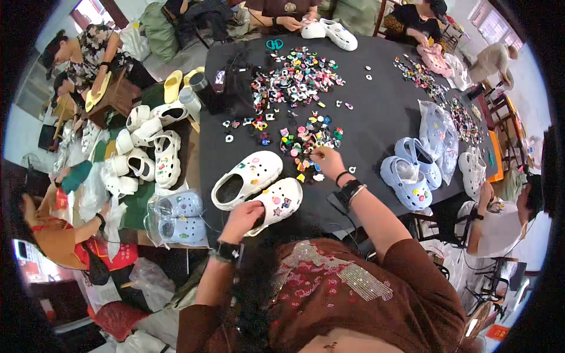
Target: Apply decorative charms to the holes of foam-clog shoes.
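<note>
A brown, sequined shirt [329, 276] fills the foreground; beyond it, two hands are busy with a white clog and loose charms.
Fingers of the left hand [243, 220] hook into the opening of the near white clog [281, 202], holding it on the black table [382, 88]; fingertips of the right hand [327, 159] bend close together at the charm pile [310, 137], whether pinching one I cannot tell. The far white clog [256, 174] sits just beside; blue clogs [407, 185] stand rightward. Charms this small and jumbled could slip or scatter; a loose hold could let the clog tip.
</note>
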Motion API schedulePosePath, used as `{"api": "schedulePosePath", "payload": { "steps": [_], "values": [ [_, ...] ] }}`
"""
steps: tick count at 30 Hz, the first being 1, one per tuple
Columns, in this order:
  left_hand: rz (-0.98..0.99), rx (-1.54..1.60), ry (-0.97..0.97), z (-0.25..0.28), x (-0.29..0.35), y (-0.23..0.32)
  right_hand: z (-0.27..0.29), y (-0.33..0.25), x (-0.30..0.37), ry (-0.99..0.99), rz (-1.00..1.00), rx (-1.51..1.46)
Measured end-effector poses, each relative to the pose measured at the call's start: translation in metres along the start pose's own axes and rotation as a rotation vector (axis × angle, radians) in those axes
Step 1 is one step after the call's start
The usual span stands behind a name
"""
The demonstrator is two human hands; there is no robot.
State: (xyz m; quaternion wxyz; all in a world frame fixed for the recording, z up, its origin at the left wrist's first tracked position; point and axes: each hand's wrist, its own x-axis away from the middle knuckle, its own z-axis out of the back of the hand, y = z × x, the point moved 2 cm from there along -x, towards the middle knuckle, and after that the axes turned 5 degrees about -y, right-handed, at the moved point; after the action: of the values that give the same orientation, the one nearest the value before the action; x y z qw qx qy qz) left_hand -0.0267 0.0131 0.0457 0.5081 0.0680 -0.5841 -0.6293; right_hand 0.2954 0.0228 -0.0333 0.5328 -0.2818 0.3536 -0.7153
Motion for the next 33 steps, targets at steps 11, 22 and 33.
{"api": "schedulePosePath", "payload": {
  "steps": [11, 22, 33],
  "values": [
    [-0.221, -0.607, 0.459, 0.034, 0.018, -0.020, 0.009, 0.003, 0.038, 0.071, 0.273, 0.316],
    [-0.257, -0.651, 0.415, 0.034, -0.012, -0.055, -0.019, 0.000, 0.094, -0.080, 0.348, 0.419],
    [-0.300, -0.100, 0.453, 0.130, 0.024, -0.041, -0.033, 0.021, 0.115, -0.166, 0.230, 0.542]
  ]
}}
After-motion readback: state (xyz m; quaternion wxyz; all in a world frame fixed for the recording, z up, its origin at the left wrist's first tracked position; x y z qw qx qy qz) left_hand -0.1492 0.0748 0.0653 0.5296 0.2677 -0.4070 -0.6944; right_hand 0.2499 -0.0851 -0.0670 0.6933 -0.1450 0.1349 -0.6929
